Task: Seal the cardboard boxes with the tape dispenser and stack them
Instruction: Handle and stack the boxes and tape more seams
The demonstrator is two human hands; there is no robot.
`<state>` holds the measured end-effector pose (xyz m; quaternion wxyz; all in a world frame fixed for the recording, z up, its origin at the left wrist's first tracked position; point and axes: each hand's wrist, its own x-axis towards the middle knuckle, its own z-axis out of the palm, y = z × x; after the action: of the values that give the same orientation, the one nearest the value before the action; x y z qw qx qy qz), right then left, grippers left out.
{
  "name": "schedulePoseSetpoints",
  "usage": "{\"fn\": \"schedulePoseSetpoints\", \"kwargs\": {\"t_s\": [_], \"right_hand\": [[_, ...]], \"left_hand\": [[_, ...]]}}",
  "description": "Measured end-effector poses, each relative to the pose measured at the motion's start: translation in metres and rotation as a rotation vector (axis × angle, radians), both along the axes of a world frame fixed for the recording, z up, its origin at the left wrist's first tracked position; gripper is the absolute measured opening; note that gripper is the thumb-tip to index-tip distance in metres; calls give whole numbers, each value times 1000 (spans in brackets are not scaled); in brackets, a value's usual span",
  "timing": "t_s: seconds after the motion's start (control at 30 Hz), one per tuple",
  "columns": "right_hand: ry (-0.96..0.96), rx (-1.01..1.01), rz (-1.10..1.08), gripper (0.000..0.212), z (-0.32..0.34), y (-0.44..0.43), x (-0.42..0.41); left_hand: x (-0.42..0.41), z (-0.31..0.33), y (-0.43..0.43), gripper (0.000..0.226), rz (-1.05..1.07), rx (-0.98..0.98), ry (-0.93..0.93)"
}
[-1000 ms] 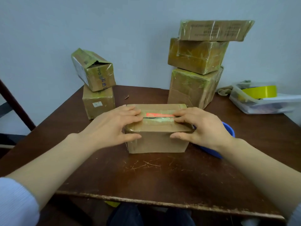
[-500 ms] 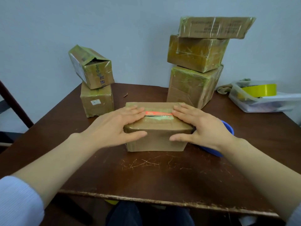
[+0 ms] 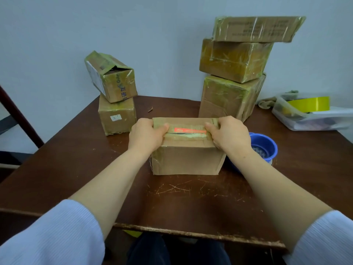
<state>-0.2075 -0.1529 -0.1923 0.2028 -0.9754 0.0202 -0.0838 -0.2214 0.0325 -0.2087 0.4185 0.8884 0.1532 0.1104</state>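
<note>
A brown cardboard box (image 3: 186, 159) stands in the middle of the table (image 3: 76, 169). Its top flaps meet along a narrow gap where something orange-red shows. My left hand (image 3: 146, 135) grips the box's top left edge, the thumb lying by the gap. On the top right edge my right hand (image 3: 228, 134) holds the box the same way. Both hands have curled fingers over the far side, which are hidden. No tape dispenser is visible.
A stack of three taped boxes (image 3: 235, 73) rises at the back right, and two boxes (image 3: 114, 104) sit stacked at the back left. A blue bowl (image 3: 264, 148) stands right of the box. A clear tray (image 3: 315, 119) with a yellow tape roll (image 3: 309, 104) sits far right.
Both hands have slid from pressing flat on the box's top to gripping its left and right top edges. The camera has tilted down and closer.
</note>
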Motion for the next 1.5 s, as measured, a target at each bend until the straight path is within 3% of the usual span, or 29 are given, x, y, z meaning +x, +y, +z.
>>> {"fn": "schedulePoseSetpoints", "kwargs": {"t_s": [0.13, 0.2, 0.3, 0.37, 0.43, 0.5, 0.6, 0.7, 0.8, 0.87, 0.97, 1.1, 1.2, 1.3, 1.4, 1.5], "right_hand": [[-9, -9, 18, 32, 0, -4, 4], [-40, -148, 74, 33, 6, -3, 0], [-54, -315, 356, 69, 12, 7, -14], [111, -299, 552, 69, 14, 11, -18], [206, -264, 624, 71, 15, 0, -15], [215, -197, 624, 71, 20, -19, -12], [148, -125, 595, 67, 19, -37, -17], [48, -183, 500, 70, 17, -39, -24], [-59, -349, 530, 77, 19, -26, -28], [-26, -380, 627, 86, 14, -12, -25], [46, -375, 684, 72, 4, -10, -18], [8, -201, 626, 68, 0, -28, -22], [-136, -59, 430, 64, -8, -28, -36], [-81, 177, 299, 66, -4, -24, -35], [-160, 194, 372, 56, 5, -15, -32], [-366, 114, 492, 46, 13, 2, -37]], "left_hand": [[-3, 6, 3, 36, 9, 116, 29], [-6, 14, 4, 35, -72, 373, 51], [-19, 23, -1, 55, -461, 705, -81], [-23, 22, 1, 55, -709, 776, -22], [-22, 22, 12, 65, -801, 797, 55], [-21, 25, 23, 78, -812, 822, 84], [-26, 23, 30, 80, -763, 800, 71], [-36, 18, 31, 90, -628, 781, -33], [-34, 23, 16, 102, -602, 927, -145], [-26, 25, 3, 98, -724, 988, -137], [-19, 26, 3, 75, -770, 938, -13], [-31, 25, 33, 82, -660, 847, 61], [-41, 16, 38, 96, -600, 797, 7], [-50, 15, 30, 109, -532, 784, -22], [-50, 30, 17, 107, -437, 922, -115], [-35, 52, 7, 123, -515, 865, -36]]}}
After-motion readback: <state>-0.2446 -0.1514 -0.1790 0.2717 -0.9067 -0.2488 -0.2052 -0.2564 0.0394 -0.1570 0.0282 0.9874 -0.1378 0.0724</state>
